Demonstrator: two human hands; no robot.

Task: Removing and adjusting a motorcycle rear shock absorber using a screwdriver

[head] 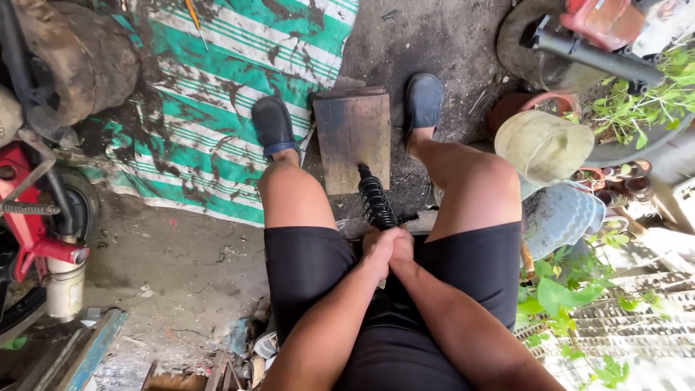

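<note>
I sit with my knees apart and both hands clasped together between my thighs. My left hand (378, 250) and my right hand (400, 248) grip the upper end of a black shock absorber (376, 199) with a coil spring. It stands tilted, and its lower end rests on a dark wooden block (352, 130) on the ground between my two black shoes. The top of the shock absorber is hidden inside my hands.
A dirty green-and-white striped tarp (217, 87) lies at the left. A red motorcycle part (29, 217) and a tyre stand at the far left. A pale bucket (543, 145), small pots and green plants (572, 297) crowd the right.
</note>
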